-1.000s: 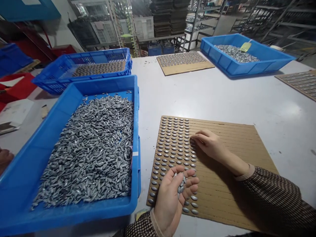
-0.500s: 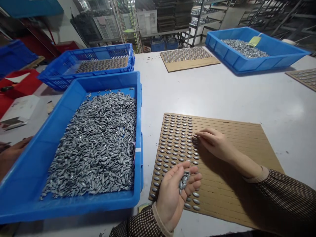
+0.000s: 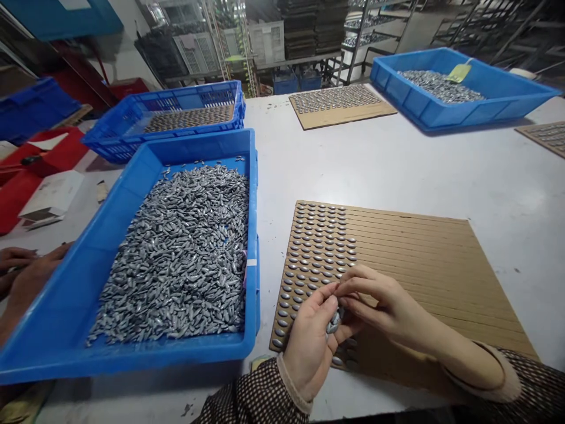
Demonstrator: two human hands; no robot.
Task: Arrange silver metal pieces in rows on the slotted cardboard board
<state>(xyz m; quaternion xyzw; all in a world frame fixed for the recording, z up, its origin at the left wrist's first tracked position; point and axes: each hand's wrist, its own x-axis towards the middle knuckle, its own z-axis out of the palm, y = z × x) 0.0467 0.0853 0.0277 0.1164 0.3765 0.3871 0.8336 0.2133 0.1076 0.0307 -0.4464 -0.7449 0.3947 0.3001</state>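
Head view: left hand (image 3: 309,347) cups gray pieces (image 3: 334,323), fingers curled; right hand (image 3: 388,306) meets it, its pinch hidden, over a partly filled cardboard sheet (image 3: 415,259). Pieces heap a blue tub (image 3: 253,206) alongside and a far tub (image 3: 468,116); a slotted crate (image 3: 126,141) holds a studded board (image 3: 189,119).

Cardboard (image 3: 424,253) is free at upper right; blue tray (image 3: 176,355) bars the left.

A glossy white bench (image 3: 424,171) catches light at right — behind it stand a metal rack (image 3: 358,41), dark stacks (image 3: 315,29) and a pale wall (image 3: 129,26).
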